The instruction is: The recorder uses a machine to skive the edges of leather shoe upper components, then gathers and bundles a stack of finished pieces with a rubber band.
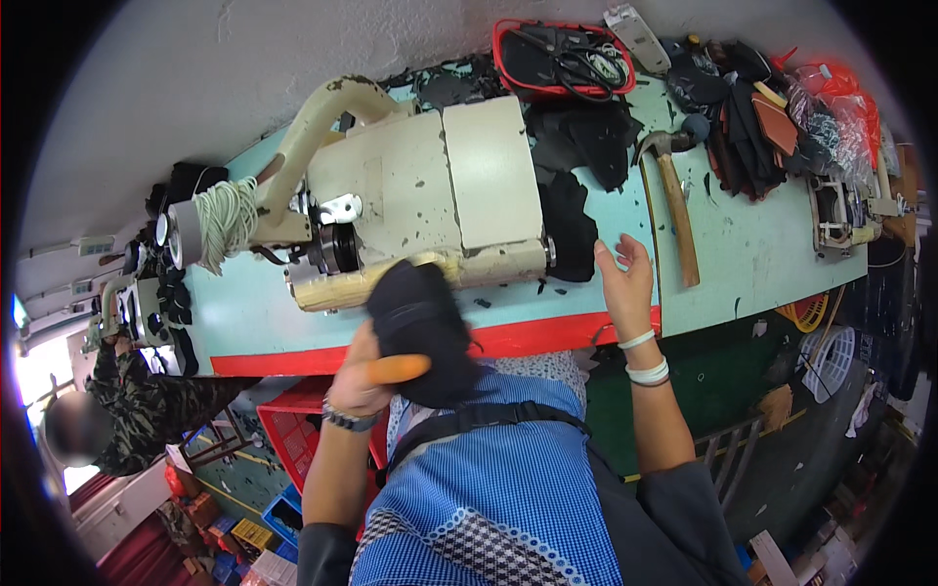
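My left hand point(360, 379), with an orange cover on its thumb, is closed on a dark black piece point(422, 327), soft-looking and blurred at its edges. It is held in front of the sewing machine point(401, 181), before the rounded front of its bed, and hides part of that edge. To the right, my right hand point(627, 281) is raised over the table's front edge with its fingers apart and nothing in them. Just left of its fingertips lies a stack of black pieces point(572, 230) beside the machine. The machine head has a bundle of pale cord point(225, 220) wound round it.
A hammer point(674, 205) rests on the pale green table point(747, 239). Behind the machine stands a red-rimmed basket point(501, 59) with black items; a heap of dark pieces point(738, 137) lies farther right. A red crate point(293, 430) stands below at left. Another person point(147, 410) works far left.
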Demonstrator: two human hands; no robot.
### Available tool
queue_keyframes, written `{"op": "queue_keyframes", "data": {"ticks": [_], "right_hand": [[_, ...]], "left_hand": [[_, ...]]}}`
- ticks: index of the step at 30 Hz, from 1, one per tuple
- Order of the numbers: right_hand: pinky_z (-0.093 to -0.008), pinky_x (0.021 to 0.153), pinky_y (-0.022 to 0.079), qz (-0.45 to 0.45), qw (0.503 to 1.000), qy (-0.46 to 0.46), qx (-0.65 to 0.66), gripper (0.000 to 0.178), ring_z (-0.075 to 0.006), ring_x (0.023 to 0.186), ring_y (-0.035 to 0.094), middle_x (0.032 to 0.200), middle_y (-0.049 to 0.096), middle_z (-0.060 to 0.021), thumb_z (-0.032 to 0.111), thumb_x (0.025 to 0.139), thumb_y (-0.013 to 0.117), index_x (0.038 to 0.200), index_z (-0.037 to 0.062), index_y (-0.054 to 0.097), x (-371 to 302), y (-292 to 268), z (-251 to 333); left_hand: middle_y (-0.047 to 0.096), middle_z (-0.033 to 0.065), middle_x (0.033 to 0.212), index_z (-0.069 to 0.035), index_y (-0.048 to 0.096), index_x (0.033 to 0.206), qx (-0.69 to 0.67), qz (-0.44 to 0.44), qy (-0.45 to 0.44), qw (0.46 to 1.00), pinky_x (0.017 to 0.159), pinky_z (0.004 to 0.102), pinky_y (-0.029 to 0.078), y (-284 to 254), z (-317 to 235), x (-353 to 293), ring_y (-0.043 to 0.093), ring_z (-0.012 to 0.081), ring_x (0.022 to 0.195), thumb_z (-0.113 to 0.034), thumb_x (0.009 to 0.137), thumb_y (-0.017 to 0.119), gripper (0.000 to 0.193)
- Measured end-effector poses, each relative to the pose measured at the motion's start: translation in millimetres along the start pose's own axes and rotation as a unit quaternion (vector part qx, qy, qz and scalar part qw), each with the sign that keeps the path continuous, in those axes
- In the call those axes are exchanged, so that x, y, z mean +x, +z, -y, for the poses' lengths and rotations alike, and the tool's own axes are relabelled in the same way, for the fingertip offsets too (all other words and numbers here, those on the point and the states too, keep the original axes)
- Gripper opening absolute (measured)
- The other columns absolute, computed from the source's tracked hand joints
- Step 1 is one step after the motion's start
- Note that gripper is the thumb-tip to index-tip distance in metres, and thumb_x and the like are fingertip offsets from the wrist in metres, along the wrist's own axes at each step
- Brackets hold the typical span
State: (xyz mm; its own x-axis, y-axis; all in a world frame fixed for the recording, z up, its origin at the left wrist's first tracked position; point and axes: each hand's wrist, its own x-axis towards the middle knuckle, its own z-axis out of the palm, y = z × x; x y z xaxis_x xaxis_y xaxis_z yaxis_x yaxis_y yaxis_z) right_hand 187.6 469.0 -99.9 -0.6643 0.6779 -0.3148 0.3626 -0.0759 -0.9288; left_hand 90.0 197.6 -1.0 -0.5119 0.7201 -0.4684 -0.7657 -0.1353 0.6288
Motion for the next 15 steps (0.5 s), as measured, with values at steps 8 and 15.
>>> {"op": "queue_keyframes", "data": {"ticks": [8,15], "right_hand": [[-0.0286,0.073,0.049,0.079,0.976,0.2,0.026,0.044,-0.0175,0.078,0.064,0.088,0.068,-0.0136,0.02,0.065,0.081,0.092,-0.011,0.065,50.1,24.7,-18.9],[-0.0378,0.063,0.054,0.06,0.939,0.1,0.325,0.056,-0.025,0.09,0.063,0.114,0.059,-0.0158,0.037,0.088,0.049,0.125,-0.0052,0.046,-39.0,-48.2,42.3]], "left_hand": [[0.06,0.0073,0.113,0.0,0.053,0.12,0.058,-0.06,0.027,0.996,0.091,0.0329,0.046,-21.9,4.0,-48.3,0.057,0.0171,0.105,0.003,0.06,0.079,0.065],[0.047,0.0185,0.133,-0.009,0.059,0.113,0.658,0.13,0.253,0.698,0.104,0.0495,0.035,-46.1,-62.1,-61.0,0.041,0.0374,0.127,-0.01,0.058,0.075,0.057]]}}
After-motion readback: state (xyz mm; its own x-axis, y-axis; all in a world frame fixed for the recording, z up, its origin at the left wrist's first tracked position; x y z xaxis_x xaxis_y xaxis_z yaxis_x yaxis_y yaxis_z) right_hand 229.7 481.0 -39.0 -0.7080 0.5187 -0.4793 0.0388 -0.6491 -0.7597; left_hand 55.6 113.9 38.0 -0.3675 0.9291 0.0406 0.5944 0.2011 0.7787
